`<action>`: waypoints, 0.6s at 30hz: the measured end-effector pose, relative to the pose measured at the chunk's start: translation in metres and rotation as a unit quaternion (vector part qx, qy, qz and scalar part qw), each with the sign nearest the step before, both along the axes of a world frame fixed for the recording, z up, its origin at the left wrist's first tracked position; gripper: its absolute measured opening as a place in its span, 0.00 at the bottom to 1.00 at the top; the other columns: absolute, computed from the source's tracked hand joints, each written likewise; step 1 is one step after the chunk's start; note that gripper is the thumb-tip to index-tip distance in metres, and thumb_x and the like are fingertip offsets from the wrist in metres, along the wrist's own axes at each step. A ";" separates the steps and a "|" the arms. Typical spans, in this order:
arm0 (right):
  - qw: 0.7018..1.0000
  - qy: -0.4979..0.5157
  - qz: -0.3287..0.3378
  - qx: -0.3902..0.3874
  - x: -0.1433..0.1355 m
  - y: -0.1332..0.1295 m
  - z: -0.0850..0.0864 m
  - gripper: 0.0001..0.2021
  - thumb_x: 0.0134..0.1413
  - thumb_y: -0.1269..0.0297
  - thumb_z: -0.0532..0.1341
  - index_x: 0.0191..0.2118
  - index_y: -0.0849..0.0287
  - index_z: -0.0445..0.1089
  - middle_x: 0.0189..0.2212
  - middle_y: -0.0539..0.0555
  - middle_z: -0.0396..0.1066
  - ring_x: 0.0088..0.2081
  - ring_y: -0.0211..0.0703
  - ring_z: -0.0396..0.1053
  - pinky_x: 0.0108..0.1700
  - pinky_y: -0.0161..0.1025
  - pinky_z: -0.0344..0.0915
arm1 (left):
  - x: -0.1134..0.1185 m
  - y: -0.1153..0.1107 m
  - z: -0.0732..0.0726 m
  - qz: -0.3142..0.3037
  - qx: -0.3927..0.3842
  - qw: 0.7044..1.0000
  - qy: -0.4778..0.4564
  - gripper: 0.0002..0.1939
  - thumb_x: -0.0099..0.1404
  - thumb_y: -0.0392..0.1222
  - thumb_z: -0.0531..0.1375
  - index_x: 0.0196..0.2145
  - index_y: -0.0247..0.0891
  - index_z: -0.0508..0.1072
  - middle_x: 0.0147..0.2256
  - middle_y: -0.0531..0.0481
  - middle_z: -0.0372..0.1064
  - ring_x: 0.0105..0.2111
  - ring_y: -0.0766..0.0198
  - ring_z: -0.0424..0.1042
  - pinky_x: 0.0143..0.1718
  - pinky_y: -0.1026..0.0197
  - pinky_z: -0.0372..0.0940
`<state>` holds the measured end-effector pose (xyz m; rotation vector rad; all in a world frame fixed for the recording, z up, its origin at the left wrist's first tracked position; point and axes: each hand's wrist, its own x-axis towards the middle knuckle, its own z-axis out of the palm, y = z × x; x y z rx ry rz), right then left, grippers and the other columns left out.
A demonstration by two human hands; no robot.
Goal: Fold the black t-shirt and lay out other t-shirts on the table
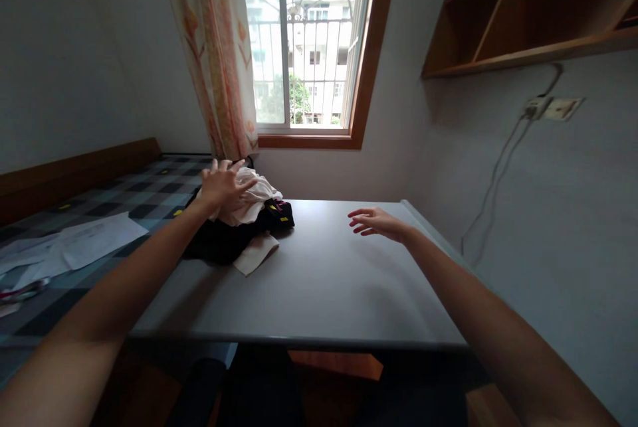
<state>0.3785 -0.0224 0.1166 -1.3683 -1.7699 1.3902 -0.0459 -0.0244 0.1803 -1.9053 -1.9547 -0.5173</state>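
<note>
A heap of clothes sits at the far left of a grey table (pixel 319 281): a white garment (pixel 252 198) on top of a black garment (pixel 224 244), with a beige piece (pixel 256 253) sticking out in front. My left hand (pixel 222 184) rests on the white garment with its fingers spread. Over the bare tabletop to the right, my right hand (pixel 376 222) hovers with its fingers apart and holds nothing.
A bed with a checked cover (pixel 124 194) and loose papers (pixel 74 248) lies to the left. Behind the table are a window (pixel 304 42) and a patterned curtain (pixel 214 48). On the right wall hang a wooden shelf (pixel 528 15) and a socket with a cable (pixel 538 108).
</note>
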 end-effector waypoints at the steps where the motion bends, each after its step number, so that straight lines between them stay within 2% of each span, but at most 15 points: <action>1: 1.000 -0.005 -0.002 0.001 0.001 0.001 -0.006 0.17 0.53 0.56 0.65 0.46 0.60 0.71 0.42 0.61 0.74 0.38 0.43 0.75 0.38 0.37 0.72 | -0.005 0.005 -0.009 0.001 -0.050 0.999 -0.003 0.42 0.59 0.69 0.53 0.65 0.45 0.58 0.61 0.38 0.59 0.58 0.39 0.59 0.52 0.48 0.56; 4: 1.000 -0.015 -0.023 0.011 0.008 0.003 -0.025 0.15 0.53 0.58 0.65 0.44 0.60 0.71 0.41 0.61 0.74 0.38 0.43 0.75 0.36 0.35 0.71 | -0.018 0.017 -0.034 0.011 -0.164 0.986 -0.038 0.45 0.58 0.68 0.55 0.67 0.43 0.53 0.61 0.37 0.59 0.57 0.43 0.62 0.52 0.53 0.58; 7: 0.997 0.007 -0.069 0.016 0.015 0.005 -0.045 0.13 0.53 0.61 0.64 0.44 0.60 0.71 0.41 0.60 0.74 0.36 0.41 0.75 0.36 0.34 0.70 | -0.025 0.024 -0.051 0.039 -0.171 0.983 -0.061 0.46 0.58 0.68 0.54 0.66 0.38 0.54 0.59 0.34 0.61 0.56 0.42 0.64 0.50 0.54 0.59; 10: 0.985 0.055 -0.160 0.038 0.019 0.010 -0.069 0.13 0.52 0.61 0.62 0.43 0.60 0.69 0.37 0.57 0.73 0.31 0.38 0.74 0.33 0.33 0.69 | -0.026 0.029 -0.057 0.064 -0.165 0.983 -0.050 0.47 0.58 0.70 0.52 0.67 0.40 0.52 0.60 0.35 0.60 0.56 0.42 0.64 0.51 0.52 0.59; 12: 0.967 0.066 -0.236 0.075 0.020 0.015 -0.086 0.12 0.52 0.59 0.60 0.39 0.61 0.70 0.32 0.55 0.73 0.26 0.36 0.71 0.27 0.32 0.64 | -0.026 0.031 -0.060 0.073 -0.160 0.984 -0.039 0.46 0.59 0.70 0.51 0.67 0.42 0.51 0.61 0.36 0.59 0.57 0.43 0.63 0.53 0.51 0.59; 14: 0.944 0.052 -0.298 0.130 0.022 0.021 -0.103 0.13 0.50 0.55 0.59 0.30 0.61 0.69 0.24 0.52 0.69 0.21 0.35 0.65 0.23 0.31 0.58 | -0.025 0.032 -0.064 0.081 -0.148 0.985 -0.031 0.46 0.59 0.70 0.50 0.67 0.43 0.51 0.61 0.36 0.59 0.57 0.42 0.63 0.54 0.49 0.58; 16: 0.918 0.031 -0.338 0.204 0.024 0.026 -0.116 0.16 0.49 0.52 0.57 0.20 0.59 0.62 0.17 0.48 0.61 0.19 0.34 0.57 0.22 0.32 0.53 | -0.023 0.033 -0.069 0.090 -0.131 0.987 -0.029 0.44 0.60 0.70 0.50 0.67 0.43 0.52 0.61 0.35 0.60 0.58 0.41 0.62 0.55 0.46 0.57; 18: 0.890 0.010 -0.364 0.275 0.026 0.028 -0.125 0.17 0.47 0.52 0.55 0.15 0.55 0.53 0.14 0.45 0.52 0.19 0.33 0.51 0.23 0.33 0.49 | -0.019 0.031 -0.074 0.100 -0.111 0.988 -0.029 0.43 0.61 0.69 0.49 0.66 0.43 0.53 0.61 0.35 0.59 0.59 0.40 0.60 0.56 0.43 0.55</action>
